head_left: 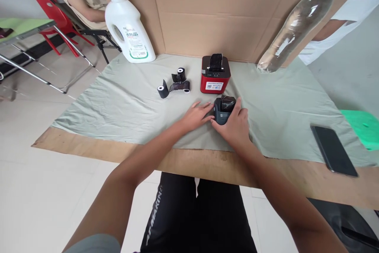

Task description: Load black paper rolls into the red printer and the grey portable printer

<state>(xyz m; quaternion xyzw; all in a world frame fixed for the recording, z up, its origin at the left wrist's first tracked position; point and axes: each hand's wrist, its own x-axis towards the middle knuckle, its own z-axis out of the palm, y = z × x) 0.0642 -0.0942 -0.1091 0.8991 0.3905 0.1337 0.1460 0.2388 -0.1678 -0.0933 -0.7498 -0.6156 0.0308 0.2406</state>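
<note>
A small dark grey printer sits on the grey cloth near the table's front edge. My right hand wraps round its right side, fingers closed on it. My left hand lies on the cloth against the printer's left side, fingers stretched towards it. Behind it stands a red printer with a dark roll in its top slot. Left of that lie three dark paper rolls, one partly unrolled.
A white detergent bottle stands at the back left and a clear plastic bottle leans at the back right, both against the cardboard wall. A black phone lies at the right edge. People sit behind at both sides.
</note>
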